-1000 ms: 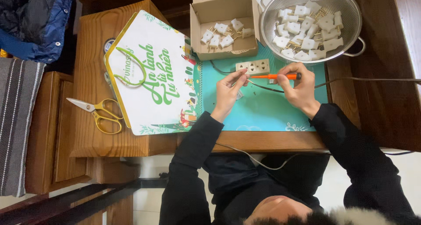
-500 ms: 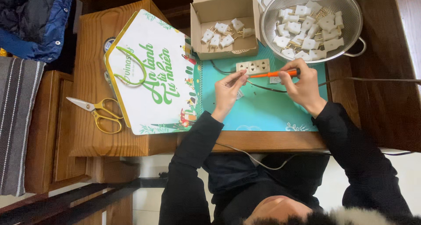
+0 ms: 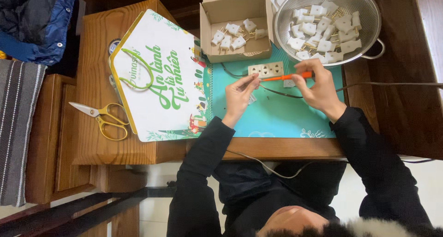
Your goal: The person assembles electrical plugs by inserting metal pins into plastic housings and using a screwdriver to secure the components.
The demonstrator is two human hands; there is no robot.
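My right hand [image 3: 319,90] grips an orange-handled screwdriver [image 3: 287,77], which lies level and points left toward my left hand [image 3: 241,93]. The fingertips of my left hand pinch a small white plug piece [image 3: 253,82] at the screwdriver's tip. Both hands hover over a teal mat [image 3: 277,117], just below a white socket strip [image 3: 266,69]. A black cable [image 3: 277,92] runs under my hands and off to the right. A small white part [image 3: 289,84] lies on the mat between my hands.
An open cardboard box [image 3: 236,52] holding several white plugs stands behind the mat. A metal colander [image 3: 369,15] full of white plugs sits at the back right. A white house-shaped paper bag [image 3: 157,80] and yellow-handled scissors [image 3: 104,118] lie to the left. The wooden table edge [image 3: 277,147] is near my body.
My right hand and the screwdriver have shifted slightly up and right. My left hand stays pinched on the small white piece at the tip.
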